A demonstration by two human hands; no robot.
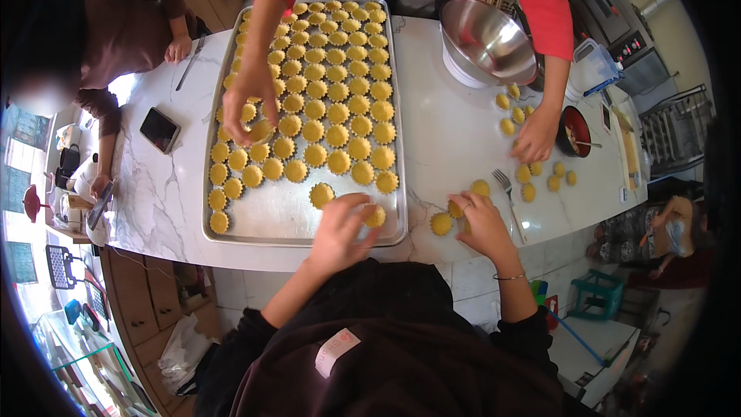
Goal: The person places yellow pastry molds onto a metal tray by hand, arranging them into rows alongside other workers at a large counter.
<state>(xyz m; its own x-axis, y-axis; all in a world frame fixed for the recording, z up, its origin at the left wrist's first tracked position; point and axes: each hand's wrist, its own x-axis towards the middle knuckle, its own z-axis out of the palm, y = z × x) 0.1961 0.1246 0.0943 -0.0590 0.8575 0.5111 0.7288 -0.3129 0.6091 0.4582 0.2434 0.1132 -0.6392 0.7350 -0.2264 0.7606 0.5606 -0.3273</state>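
My left hand (340, 230) is over the near right corner of a large metal baking tray (266, 230), its thumb and fingers around a yellow fluted tart shell (376, 217). Rows of similar tart shells in small tins fill most of the tray; one tart shell (322, 195) sits just beyond my left fingers. To the right of the tray, my right hand (488, 225) reaches down to the marble table, fingers curled on a tart shell (455, 209) that they partly cover. Beside it lie another tart shell (441, 223) and one at its far side (480, 188).
Across the table, a red-sleeved person has one hand (253, 100) over the tray and another (536, 135) by loose tart shells. A fork (509, 202), steel bowl (488, 42), dark bowl with a spoon (573, 130) and phone (160, 130) lie around. Another person sits at left.
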